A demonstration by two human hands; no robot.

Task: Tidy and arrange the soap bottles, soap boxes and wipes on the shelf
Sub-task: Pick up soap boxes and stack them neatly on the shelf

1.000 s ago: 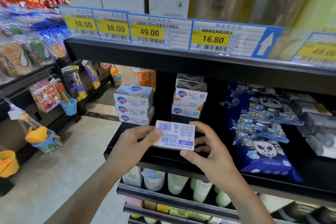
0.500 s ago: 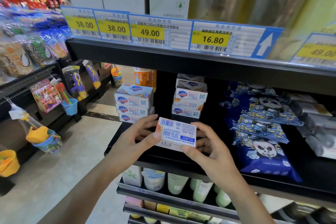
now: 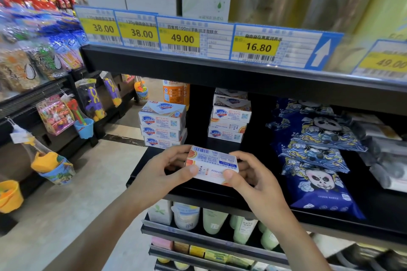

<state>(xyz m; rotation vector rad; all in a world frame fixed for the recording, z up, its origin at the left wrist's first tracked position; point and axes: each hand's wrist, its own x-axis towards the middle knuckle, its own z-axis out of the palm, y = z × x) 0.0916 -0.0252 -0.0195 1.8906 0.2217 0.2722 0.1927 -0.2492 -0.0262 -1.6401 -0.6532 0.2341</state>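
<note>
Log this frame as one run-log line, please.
left hand + right hand: both grip soap box | above shelf front | two soap box stacks behind | unplaced

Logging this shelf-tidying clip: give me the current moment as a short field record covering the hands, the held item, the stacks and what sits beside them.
held item: soap box, barcode face up, above the shelf front
left hand: grips the box's left end, thumb on its near face
right hand: grips the box's right end, thumb on its near face
left stack: three soap boxes at the shelf's left end
right stack: soap boxes, further back
wipes: blue panda packs, overlapping, right of the stacks
behind left stack: orange bottle
</note>
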